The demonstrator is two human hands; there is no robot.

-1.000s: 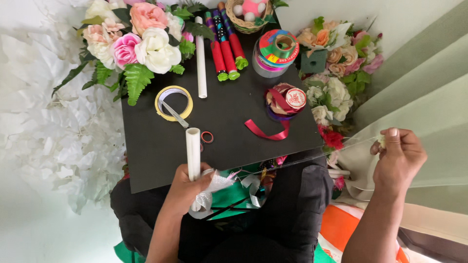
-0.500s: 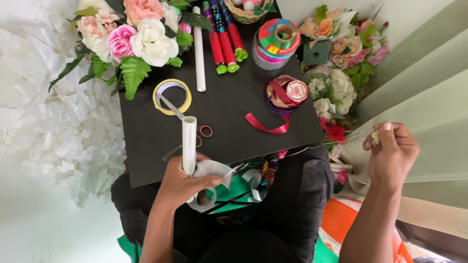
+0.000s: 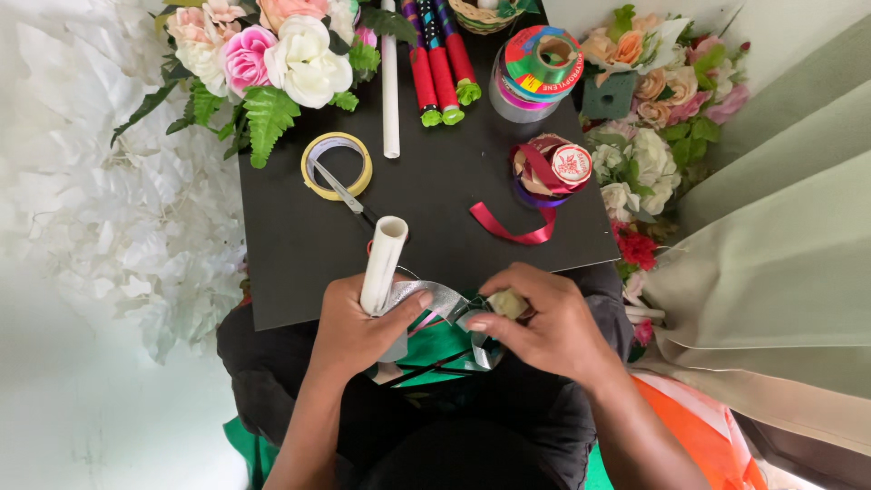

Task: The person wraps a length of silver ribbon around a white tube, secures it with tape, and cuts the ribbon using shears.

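Observation:
My left hand grips a white rolled tube that stands tilted up over the near edge of a black board. A silver ribbon runs from under my left thumb across to my right hand. My right hand pinches the ribbon's other end together with a small pale lump, just right of the tube. Both hands hover over my lap, where green ribbon shows beneath them.
On the black board lie scissors across a yellow tape ring, a second white tube, red sticks, a stack of ribbon rolls and a maroon ribbon spool. Artificial flowers flank both sides.
My right hand has swung in from far out at the right to beside my left hand, bringing the silver ribbon against the tube. The tube stays in my left hand.

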